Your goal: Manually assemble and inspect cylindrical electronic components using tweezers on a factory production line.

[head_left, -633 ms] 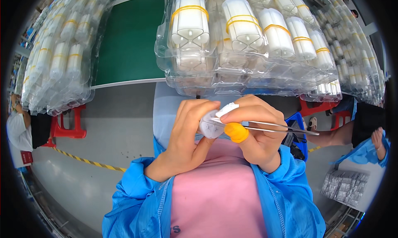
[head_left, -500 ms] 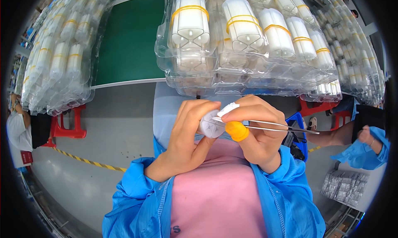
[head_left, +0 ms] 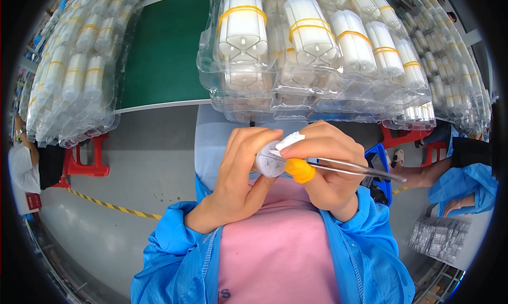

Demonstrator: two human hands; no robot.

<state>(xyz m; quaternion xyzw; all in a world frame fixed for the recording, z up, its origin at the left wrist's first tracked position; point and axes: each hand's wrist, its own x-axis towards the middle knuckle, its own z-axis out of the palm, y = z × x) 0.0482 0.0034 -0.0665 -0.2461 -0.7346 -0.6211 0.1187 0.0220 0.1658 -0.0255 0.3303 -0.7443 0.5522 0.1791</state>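
Observation:
My left hand [head_left: 236,171] is closed around a translucent whitish cylinder [head_left: 271,162], its round end with divided segments turned to the right. In my right hand [head_left: 334,163] is a pair of metal tweezers [head_left: 352,166], the tips at the cylinder's end and the back pointing right. A yellow finger cot [head_left: 300,170] covers the right thumb, and a white wrap [head_left: 290,141] is on the index finger. Whether the tweezers grip anything is too small to tell.
Stacked clear plastic trays [head_left: 317,95] of white cylinders banded in yellow stand ahead, more trays [head_left: 74,87] at the left. Between them lies a green tabletop [head_left: 164,50]. At the right are a blue bin [head_left: 382,171], a red stool [head_left: 434,153] and a co-worker's blue sleeve [head_left: 465,185].
The back end of the tweezers has swung slightly downward, while their tips stay at the cylinder. My left hand is nearly still. The co-worker's hand at the right has moved down.

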